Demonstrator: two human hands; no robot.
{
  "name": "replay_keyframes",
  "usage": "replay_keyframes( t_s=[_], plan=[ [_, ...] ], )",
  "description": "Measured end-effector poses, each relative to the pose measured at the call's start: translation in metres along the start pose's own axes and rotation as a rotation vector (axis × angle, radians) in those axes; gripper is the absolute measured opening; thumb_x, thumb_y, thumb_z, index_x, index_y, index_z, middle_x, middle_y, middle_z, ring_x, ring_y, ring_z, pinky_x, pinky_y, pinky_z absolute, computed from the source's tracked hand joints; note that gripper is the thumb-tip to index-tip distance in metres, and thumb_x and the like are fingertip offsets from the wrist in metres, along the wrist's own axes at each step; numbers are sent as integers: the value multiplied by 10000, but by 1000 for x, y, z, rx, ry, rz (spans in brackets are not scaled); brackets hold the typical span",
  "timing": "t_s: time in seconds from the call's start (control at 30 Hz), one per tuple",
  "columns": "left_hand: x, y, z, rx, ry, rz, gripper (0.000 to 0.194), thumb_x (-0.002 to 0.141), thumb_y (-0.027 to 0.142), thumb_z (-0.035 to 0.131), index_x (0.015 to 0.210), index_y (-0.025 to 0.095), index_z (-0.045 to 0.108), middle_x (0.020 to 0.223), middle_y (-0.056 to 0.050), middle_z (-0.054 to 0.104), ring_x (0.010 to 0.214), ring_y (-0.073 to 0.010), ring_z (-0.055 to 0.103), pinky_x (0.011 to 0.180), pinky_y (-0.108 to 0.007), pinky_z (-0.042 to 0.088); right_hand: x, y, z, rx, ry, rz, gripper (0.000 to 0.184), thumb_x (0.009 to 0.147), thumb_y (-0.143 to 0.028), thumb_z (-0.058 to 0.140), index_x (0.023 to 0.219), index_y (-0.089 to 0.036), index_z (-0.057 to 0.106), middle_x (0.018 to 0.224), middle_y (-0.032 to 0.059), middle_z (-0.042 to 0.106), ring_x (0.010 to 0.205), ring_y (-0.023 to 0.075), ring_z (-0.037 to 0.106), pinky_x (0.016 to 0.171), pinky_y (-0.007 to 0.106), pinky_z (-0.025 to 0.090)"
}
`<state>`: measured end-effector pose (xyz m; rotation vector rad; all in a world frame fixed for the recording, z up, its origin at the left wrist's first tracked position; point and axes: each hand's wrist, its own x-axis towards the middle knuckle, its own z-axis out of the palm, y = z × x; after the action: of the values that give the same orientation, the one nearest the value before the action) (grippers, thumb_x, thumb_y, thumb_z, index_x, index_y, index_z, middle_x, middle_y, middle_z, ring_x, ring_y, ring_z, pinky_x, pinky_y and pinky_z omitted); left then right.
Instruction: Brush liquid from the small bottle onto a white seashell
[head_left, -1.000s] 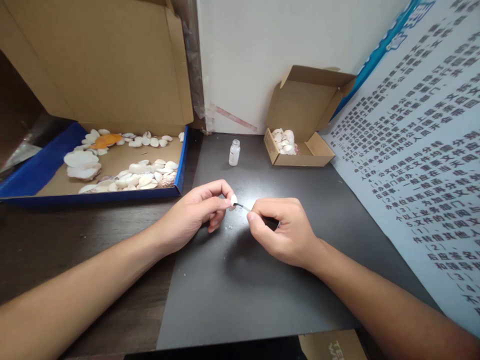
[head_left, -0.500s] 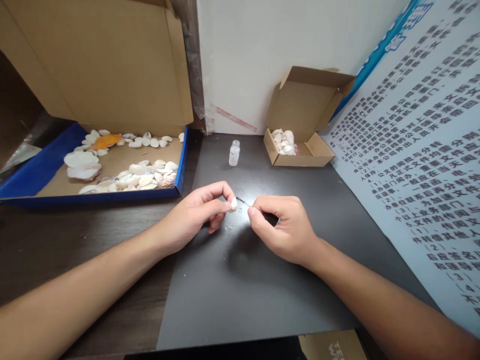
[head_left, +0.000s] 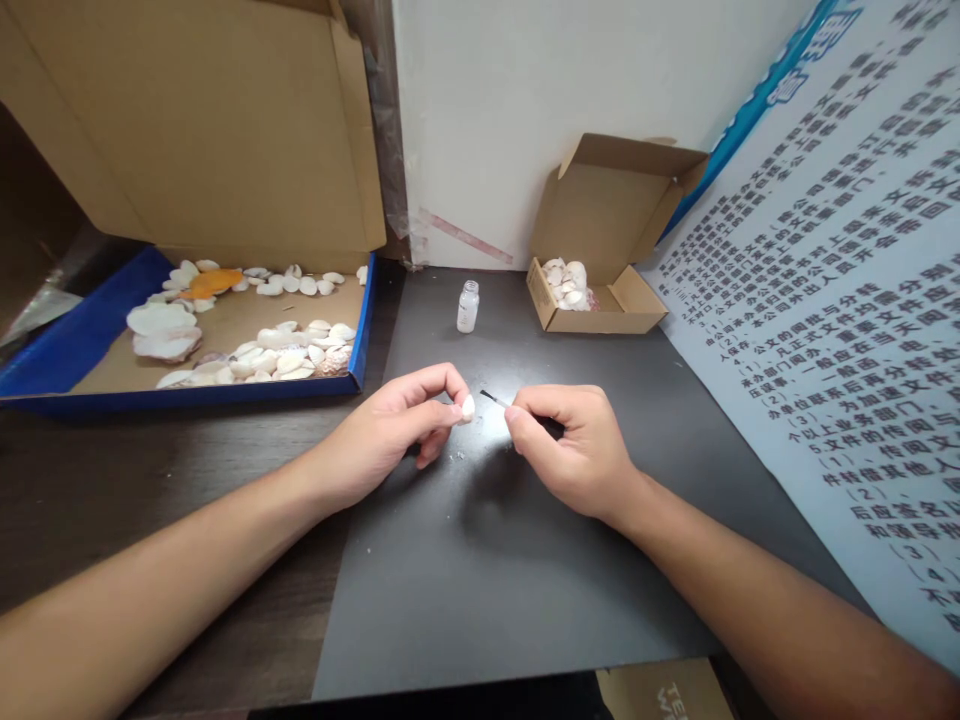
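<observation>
Between thumb and fingertips, my left hand (head_left: 409,415) pinches a small white seashell (head_left: 468,408) over the dark mat. My right hand (head_left: 574,445) is closed round the dark handle of a small brush (head_left: 493,398). The brush's thin shaft and dark bristle tip point left toward the shell, with a small gap between them. Behind both hands stands an uncapped little glass bottle (head_left: 468,307) holding something whitish. Tiny white crumbs (head_left: 459,456) lie on the mat below the shell.
At the left, an open blue-edged cardboard box (head_left: 358,335) contains several shells and one orange piece (head_left: 214,283). A smaller open carton (head_left: 600,321) with shells stands at the back right. A white panel (head_left: 472,130) rises behind, and a printed board (head_left: 840,330) leans along the right side.
My right hand has drawn the brush a little to the right, so its tip has come away from the shell. My left hand has stayed in place with the shell.
</observation>
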<state>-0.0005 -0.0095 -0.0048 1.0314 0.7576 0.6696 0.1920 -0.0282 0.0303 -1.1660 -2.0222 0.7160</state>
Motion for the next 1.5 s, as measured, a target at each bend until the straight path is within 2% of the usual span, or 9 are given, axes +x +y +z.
replay_keyframes(
  t_s=[0.2, 0.37, 0.63, 0.97, 1.17, 1.5],
  plan=[
    [0, 2, 0, -52, -16, -20, 89, 855, 245, 538, 805, 178, 505, 597, 46, 419, 524, -63, 414, 500, -174, 369, -2, -2, -1, 87, -73, -89, 347, 859, -140, 476, 550, -193, 326, 510, -53, 322, 465, 80, 291, 463, 233, 248],
    [0, 4, 3, -87, -54, -68, 107, 868, 272, 507, 824, 180, 473, 627, 43, 417, 532, -65, 402, 502, -181, 372, -2, -3, 0, 135, -125, -105, 317, 843, -123, 485, 559, -190, 359, 518, -49, 364, 463, 77, 313, 457, 222, 262],
    [-2, 4, 2, -101, -115, -101, 184, 884, 336, 511, 801, 190, 434, 627, 45, 374, 552, -77, 371, 518, -194, 372, -1, 2, -2, 62, -86, -17, 366, 866, -164, 465, 521, -191, 348, 480, -49, 343, 452, 83, 303, 452, 233, 247],
    [-2, 1, 1, -45, -132, -81, 130, 898, 291, 448, 815, 196, 417, 657, 35, 374, 585, -90, 365, 547, -207, 372, -2, -2, -2, 157, -155, -83, 337, 846, -137, 475, 533, -187, 363, 492, -47, 373, 446, 75, 321, 453, 229, 260],
    [-2, 1, 1, -34, -129, -76, 193, 890, 350, 494, 804, 196, 417, 660, 37, 370, 588, -91, 367, 548, -208, 361, -1, 0, -2, 75, -139, 11, 358, 854, -167, 466, 521, -190, 337, 487, -50, 331, 454, 79, 290, 444, 231, 238],
    [-3, 1, 1, -24, -129, -72, 172, 897, 331, 479, 807, 198, 418, 651, 38, 370, 593, -92, 357, 557, -219, 344, -3, -1, -2, 158, -130, -68, 359, 855, -151, 472, 525, -189, 337, 484, -50, 346, 443, 74, 304, 447, 233, 241]
  ],
)
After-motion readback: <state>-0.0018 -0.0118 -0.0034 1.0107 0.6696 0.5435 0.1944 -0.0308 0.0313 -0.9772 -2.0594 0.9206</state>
